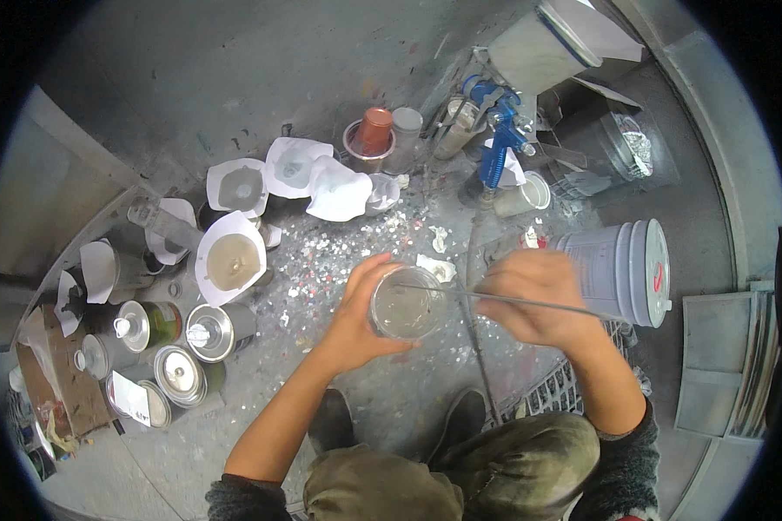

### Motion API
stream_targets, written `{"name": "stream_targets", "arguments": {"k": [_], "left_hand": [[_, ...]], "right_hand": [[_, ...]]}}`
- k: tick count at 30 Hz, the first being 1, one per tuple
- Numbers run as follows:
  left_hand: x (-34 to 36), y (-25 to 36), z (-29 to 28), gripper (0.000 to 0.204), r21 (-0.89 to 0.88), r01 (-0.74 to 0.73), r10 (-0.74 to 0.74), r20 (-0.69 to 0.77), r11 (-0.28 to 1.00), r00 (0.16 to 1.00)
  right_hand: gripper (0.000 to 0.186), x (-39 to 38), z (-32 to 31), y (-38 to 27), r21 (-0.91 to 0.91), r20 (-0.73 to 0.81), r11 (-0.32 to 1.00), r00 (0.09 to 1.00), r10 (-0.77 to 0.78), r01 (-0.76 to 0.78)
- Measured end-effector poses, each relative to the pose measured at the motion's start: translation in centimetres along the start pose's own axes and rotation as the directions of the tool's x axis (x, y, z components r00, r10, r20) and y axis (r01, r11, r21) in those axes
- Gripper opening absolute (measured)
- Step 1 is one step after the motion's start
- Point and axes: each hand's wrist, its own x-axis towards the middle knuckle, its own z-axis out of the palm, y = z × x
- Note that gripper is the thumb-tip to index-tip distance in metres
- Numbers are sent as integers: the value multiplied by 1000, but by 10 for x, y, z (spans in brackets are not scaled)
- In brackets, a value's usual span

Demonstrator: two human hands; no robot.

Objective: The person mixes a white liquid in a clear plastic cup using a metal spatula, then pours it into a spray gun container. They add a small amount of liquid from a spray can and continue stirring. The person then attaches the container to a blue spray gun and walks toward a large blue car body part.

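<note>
Left hand (356, 308) has its fingers wrapped around a clear cup (406, 306) of grey liquid, frame centre, held above the paint-flecked floor (339, 113). Right hand (537, 295) is motion-blurred, fingers pinched on a thin metal stir rod (495, 300) whose tip sits in the cup. Blue spray gun (498, 139) upper right, white bucket (621, 269) at right, metal cans (178, 375) lower left, paper strainer cones (232, 258) left of centre.

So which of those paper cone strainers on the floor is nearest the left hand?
The paper cone strainer with tan residue, upright just left of the left hand. The other strainers sit farther back or farther left.
</note>
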Motion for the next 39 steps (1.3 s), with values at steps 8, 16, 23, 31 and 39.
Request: {"name": "stream_targets", "arguments": {"k": [8,16,23,31,39], "left_hand": [[7,17,0,103,17,-3,3,21,1000,1000],[21,43,-5,104,-4,-8,9,25,1000,1000],[33,64,-7,104,10,-53,53,25,999,998],[35,63,0,103,21,-65,64,54,998,996],[33,58,8,103,-32,-40,42,61,999,997]], "right_hand": [[17,0,-25,-3,65,-7,997,999,45,-44],[16,-2,-36,-8,110,-9,990,996,94,-93],[13,3,-60,-9,-83,-21,996,999,28,-30],[15,1,-82,-11,-12,-119,1000,993,-16,14],[15,-15,-59,-5,118,-141,993,989,38,-22]]}}
